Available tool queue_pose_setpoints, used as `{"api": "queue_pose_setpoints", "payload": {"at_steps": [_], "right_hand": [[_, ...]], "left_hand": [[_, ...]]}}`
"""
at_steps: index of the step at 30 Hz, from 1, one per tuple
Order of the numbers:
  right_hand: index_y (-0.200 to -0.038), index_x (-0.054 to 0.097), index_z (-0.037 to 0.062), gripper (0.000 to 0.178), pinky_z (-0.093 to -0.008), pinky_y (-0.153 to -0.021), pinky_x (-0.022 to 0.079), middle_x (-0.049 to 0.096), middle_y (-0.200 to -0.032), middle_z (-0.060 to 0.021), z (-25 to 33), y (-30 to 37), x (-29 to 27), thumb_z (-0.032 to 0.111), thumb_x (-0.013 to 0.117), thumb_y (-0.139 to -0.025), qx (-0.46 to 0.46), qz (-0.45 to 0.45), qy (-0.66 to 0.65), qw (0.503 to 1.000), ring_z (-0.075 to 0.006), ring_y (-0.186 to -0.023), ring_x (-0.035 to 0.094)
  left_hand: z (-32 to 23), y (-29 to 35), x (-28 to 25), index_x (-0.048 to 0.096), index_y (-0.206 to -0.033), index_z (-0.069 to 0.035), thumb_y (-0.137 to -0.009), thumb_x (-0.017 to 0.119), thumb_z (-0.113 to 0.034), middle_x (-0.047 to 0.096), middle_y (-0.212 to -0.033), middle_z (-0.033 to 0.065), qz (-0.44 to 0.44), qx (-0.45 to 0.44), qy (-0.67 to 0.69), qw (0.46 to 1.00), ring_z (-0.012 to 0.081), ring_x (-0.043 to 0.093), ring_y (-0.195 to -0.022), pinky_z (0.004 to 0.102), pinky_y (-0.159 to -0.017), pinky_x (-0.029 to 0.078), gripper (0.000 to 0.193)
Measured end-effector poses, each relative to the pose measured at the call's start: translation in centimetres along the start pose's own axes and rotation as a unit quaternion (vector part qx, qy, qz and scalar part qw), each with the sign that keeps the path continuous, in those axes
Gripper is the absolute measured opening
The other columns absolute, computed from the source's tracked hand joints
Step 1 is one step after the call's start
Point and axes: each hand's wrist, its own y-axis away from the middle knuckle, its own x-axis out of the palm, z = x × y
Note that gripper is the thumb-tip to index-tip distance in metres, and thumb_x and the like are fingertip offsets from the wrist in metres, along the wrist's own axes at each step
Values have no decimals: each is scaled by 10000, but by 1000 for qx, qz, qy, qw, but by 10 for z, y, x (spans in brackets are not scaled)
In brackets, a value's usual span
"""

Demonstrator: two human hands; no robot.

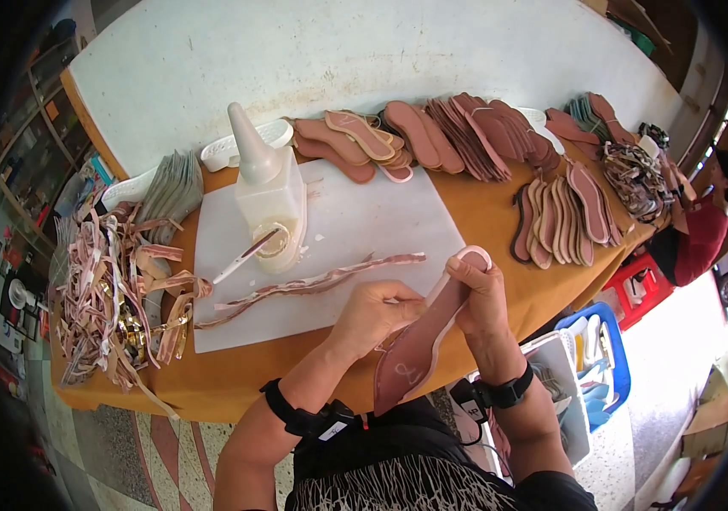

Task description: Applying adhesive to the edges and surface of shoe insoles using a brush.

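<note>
My right hand (483, 300) grips a reddish-brown shoe insole (422, 347) near its pale-rimmed end, thumb on its face. It hangs tilted over the table's front edge, its other end pointing down toward me. My left hand (379, 317) is closed in a pinch against the insole's left edge; what lies between its fingertips is hidden. Beyond it, a long narrow pink-and-white strip (321, 281) lies on a white board (364, 204). A pale glue bottle with a cone top (262, 179) stands on that board, with a brush (245, 255) resting across its open glue cup.
Tangled strips (100, 298) heap up at the left, beside stacked grey pieces (172, 186). Rows of brown insoles (466, 136) line the table's back, with more insoles (564, 217) at right. A blue bin (624, 358) stands below. Another person (705, 221) sits at far right.
</note>
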Motion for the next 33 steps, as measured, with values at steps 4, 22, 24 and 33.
{"api": "queue_pose_setpoints", "payload": {"at_steps": [4, 22, 24, 33], "right_hand": [[-850, 583, 6, 150, -271, -618, 466, 601, -770, -56, -2, -3, 1, -6, 649, -716, -15, 8, -10, 1000, -145, -672, 571], [-923, 579, 1, 206, -304, -685, 484, 593, -822, -66, -15, 17, 4, 122, 645, -769, 82, 54, 40, 994, -190, -756, 581], [-892, 584, 0, 174, -312, -679, 489, 597, -823, -71, -14, 17, 0, 97, 647, -762, 78, 93, 15, 993, -191, -757, 583], [-954, 541, 15, 235, -303, -663, 480, 588, -822, -88, -1, 24, -2, 59, 653, -752, 81, 4, 2, 997, -187, -748, 570]], "left_hand": [[-4, 1, -1, 629, -799, 34, -766, 658, -56, 584, -687, 22, -13, -54, -65, 996, 57, 511, -595, 185, -505, 411, 101], [-4, -2, 11, 619, -771, 26, -793, 620, -107, 543, -618, 1, -67, 52, -97, 992, 36, 473, -545, 180, -464, 360, 136], [-4, 2, 8, 591, -850, 23, -798, 616, -94, 552, -666, 10, -25, -17, -100, 995, 44, 488, -572, 181, -482, 366, 130], [-5, 18, 8, 551, -945, -9, -806, 608, -60, 544, -688, 11, -35, 49, -76, 995, 54, 490, -606, 187, -520, 387, 159]]}}
